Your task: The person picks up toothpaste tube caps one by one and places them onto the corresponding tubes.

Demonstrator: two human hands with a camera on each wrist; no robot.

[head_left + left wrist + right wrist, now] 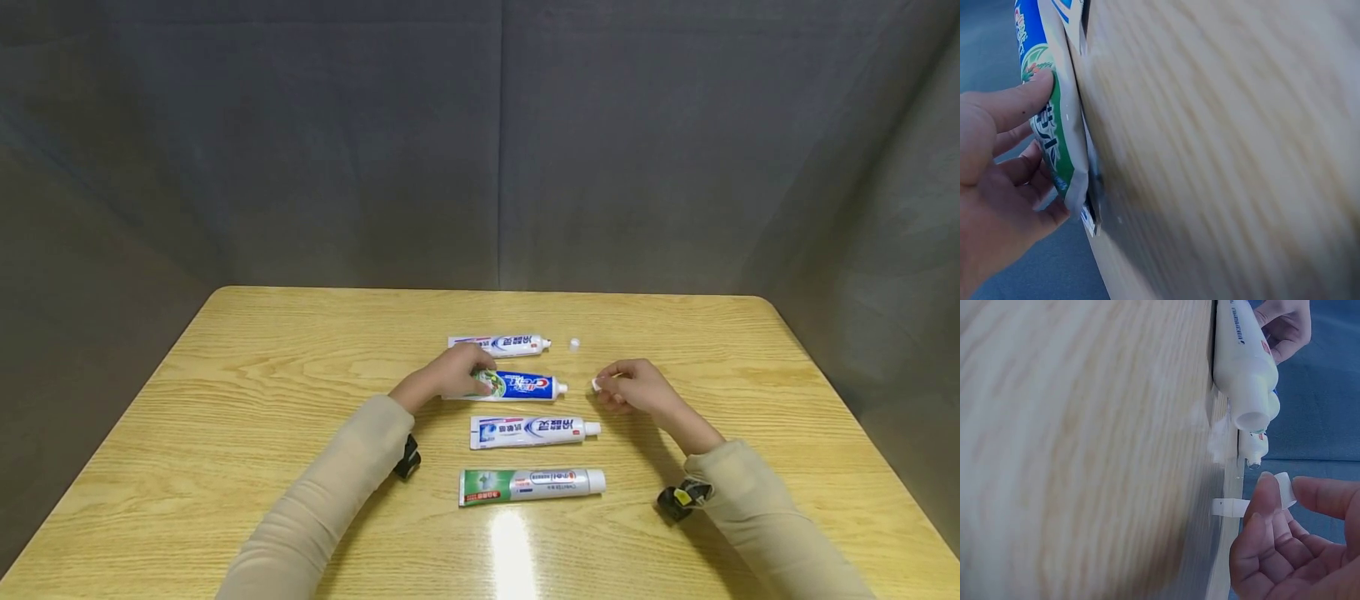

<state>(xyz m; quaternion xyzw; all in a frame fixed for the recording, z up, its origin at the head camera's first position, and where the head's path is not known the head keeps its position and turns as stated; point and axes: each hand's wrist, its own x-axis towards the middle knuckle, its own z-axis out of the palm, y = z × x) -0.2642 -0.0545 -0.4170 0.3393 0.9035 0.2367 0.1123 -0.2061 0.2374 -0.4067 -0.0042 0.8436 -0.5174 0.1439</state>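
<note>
My left hand (453, 371) grips a blue and green toothpaste tube (528, 386) near its flat end. In the left wrist view the thumb lies on the printed face of that tube (1060, 131), with fingers at its other edge. The tube's white nozzle (562, 388) is bare and points right. Just right of it, my right hand (641, 387) pinches a small white cap (596, 385). The right wrist view shows this cap (1285, 490) between thumb and fingertip, apart from the nozzle.
Beyond the held tube lies an uncapped white tube (510, 345), with a loose white cap (574, 343) to its right. Nearer are a capped white tube (532, 432) and a green and silver capped tube (532, 486). All lie on a wooden table (262, 400) before a grey curtain (375, 150).
</note>
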